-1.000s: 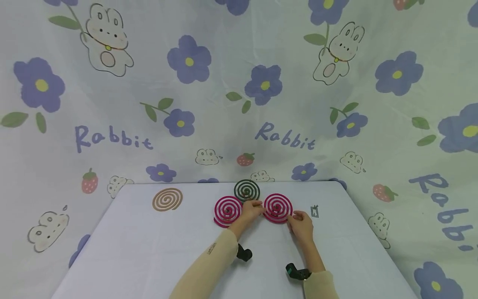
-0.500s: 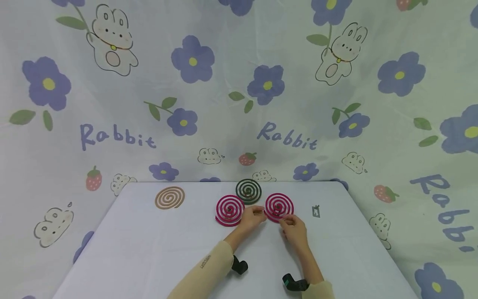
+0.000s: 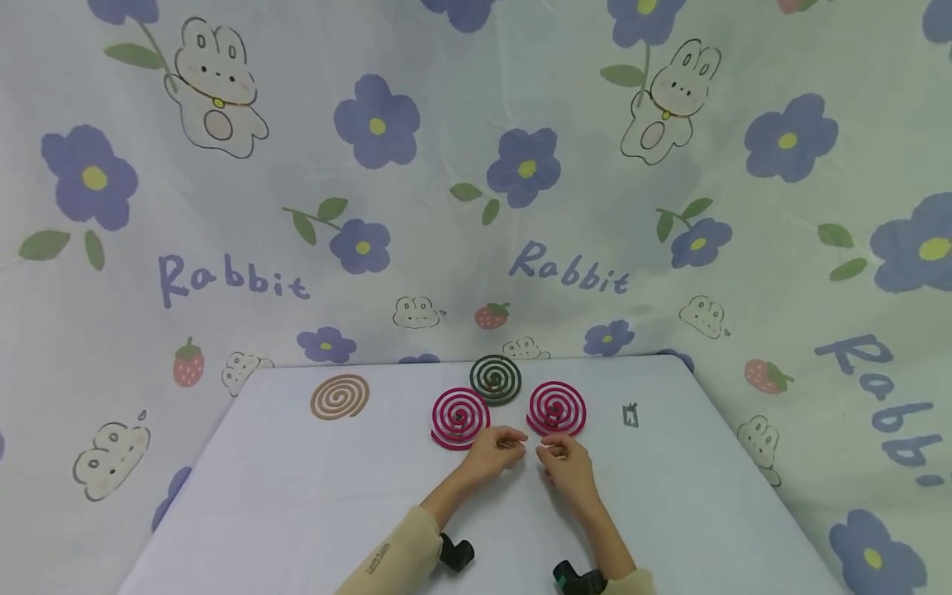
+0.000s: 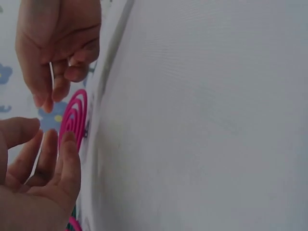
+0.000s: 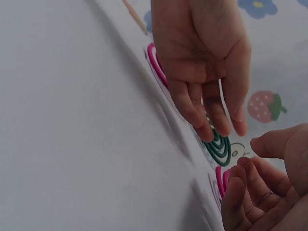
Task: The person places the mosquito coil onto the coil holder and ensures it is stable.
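A person's left hand [image 3: 497, 453] and right hand [image 3: 568, 468] face each other over the white table [image 3: 320, 487], fingers loosely bent and apart. The left hand overlaps the lower edge of the left pink coil [image 3: 459, 416]; contact is unclear. The right hand is just below the right pink coil [image 3: 556, 409]. A dark green coil [image 3: 495, 379] sits behind, between them. A tan coil [image 3: 340, 397] lies well to the left, a small grey piece [image 3: 630, 415] to the right. Behind hangs a rabbit-and-flower-printed cloth [image 3: 439, 231].
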Available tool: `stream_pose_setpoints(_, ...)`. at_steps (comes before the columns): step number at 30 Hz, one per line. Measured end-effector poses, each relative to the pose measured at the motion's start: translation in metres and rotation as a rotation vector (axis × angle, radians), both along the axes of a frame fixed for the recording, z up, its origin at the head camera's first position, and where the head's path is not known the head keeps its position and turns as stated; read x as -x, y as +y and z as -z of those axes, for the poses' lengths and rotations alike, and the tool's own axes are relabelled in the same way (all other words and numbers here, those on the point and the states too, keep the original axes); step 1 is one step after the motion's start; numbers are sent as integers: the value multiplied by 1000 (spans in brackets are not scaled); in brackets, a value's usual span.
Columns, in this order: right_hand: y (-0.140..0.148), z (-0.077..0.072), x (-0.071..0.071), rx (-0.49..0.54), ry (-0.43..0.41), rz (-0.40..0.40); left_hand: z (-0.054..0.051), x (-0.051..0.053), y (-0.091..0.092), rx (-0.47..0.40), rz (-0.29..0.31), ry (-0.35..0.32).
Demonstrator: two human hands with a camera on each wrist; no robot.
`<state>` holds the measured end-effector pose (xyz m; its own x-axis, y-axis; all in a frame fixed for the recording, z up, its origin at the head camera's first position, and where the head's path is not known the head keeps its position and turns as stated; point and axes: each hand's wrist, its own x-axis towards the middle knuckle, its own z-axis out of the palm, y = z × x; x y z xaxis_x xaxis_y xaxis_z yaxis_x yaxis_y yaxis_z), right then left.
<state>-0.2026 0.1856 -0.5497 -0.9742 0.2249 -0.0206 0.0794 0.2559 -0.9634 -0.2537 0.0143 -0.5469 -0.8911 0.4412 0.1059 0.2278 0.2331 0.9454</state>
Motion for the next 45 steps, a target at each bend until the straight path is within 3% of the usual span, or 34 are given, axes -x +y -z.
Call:
stream_pose_setpoints(9,-16,-2,-6,-5,28,-80,-17,-22,-29,106,80,168)
stream_pose_setpoints(13,-24,-3,-8,2,29,-106,-22,-31,-44,138,75,189)
stream_pose_setpoints(18,-36,-4,-11,19,37,-143,-24,-38,-61,165,74,165)
stream_pose_setpoints(27,-57,5,-23,27,3,-208,-19,-60,-94,204,73,137)
stream_pose_setpoints(38,-78,2,-19,11,24,-267,-15,-57,-131,216,-7,112)
stream_pose_setpoints(45,-91,1,-17,-1,38,-300,-14,-60,-154,199,-74,62)
